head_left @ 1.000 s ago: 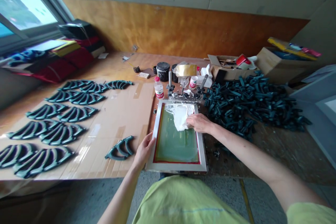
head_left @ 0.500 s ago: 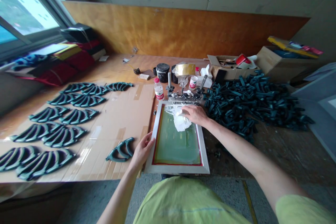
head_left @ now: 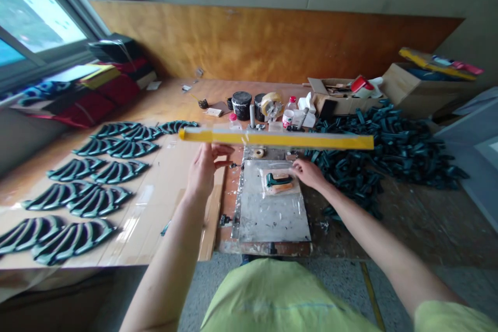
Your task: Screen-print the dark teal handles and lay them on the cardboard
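Rows of green fan-shaped parts [head_left: 99,199] are lying on cardboard [head_left: 163,187] across the tabletop [head_left: 163,91], at 9 o'clock from a grey plate [head_left: 272,228]. The left hand [head_left: 203,174] is apparently clamping a long yellow bar [head_left: 288,139] near its left end, with the rest reaching out unsupported. The hands are well apart: the open right hand [head_left: 308,174] is resting beside a clear bag [head_left: 286,190] holding a green handle [head_left: 278,180] on the plate. A green pile [head_left: 381,150] is lying at 3 o'clock. The bar's long overhang could be swinging into the black jars [head_left: 241,105], while a careless touch could be sliding the bag.
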`<state>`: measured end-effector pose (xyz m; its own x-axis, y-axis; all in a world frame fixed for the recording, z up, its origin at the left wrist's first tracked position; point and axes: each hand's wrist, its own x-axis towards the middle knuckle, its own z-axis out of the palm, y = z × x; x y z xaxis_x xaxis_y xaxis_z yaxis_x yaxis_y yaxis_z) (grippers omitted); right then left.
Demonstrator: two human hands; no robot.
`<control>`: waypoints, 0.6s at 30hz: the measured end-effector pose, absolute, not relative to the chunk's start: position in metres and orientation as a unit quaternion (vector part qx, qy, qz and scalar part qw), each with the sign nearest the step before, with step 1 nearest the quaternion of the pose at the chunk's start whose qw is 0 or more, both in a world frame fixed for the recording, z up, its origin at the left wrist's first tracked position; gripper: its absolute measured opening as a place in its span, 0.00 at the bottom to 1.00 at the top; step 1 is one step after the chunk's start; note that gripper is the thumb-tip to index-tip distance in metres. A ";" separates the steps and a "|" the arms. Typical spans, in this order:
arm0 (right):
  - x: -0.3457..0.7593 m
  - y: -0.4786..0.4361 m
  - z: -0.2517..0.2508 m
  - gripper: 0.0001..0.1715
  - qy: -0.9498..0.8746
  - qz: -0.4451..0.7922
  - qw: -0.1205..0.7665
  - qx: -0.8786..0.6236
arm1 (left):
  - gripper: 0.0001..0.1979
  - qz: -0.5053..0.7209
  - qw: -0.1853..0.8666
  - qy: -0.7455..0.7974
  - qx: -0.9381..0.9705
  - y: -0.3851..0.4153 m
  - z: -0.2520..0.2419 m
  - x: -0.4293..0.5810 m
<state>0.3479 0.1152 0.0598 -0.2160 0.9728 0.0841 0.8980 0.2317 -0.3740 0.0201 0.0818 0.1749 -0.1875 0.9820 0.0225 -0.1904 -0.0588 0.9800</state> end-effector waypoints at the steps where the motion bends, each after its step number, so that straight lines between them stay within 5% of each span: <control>1: 0.343 0.107 0.050 0.14 -0.792 0.131 0.136 -0.581 | 0.26 0.604 0.489 0.479 0.409 0.088 0.181 0.023; 5: 0.320 0.086 0.041 0.10 -0.824 0.132 0.109 -0.540 | 0.26 0.642 0.473 0.478 0.369 0.077 0.169 0.040; 9: 0.282 0.050 0.059 0.06 -0.823 0.090 0.185 -0.529 | 0.29 0.421 0.670 0.539 0.289 0.022 0.109 0.067; 12: 0.254 0.017 0.062 0.08 -0.890 0.082 0.182 -0.410 | 0.22 0.370 0.731 0.538 0.198 -0.017 0.066 0.077; 15: 0.270 0.010 0.051 0.11 -0.909 0.105 0.158 -0.371 | 0.15 0.418 0.691 0.573 0.138 -0.040 0.037 0.051; 18: 0.339 0.030 0.035 0.08 -0.825 0.078 0.105 -0.550 | 0.15 0.455 0.592 0.658 0.094 -0.059 0.014 -0.009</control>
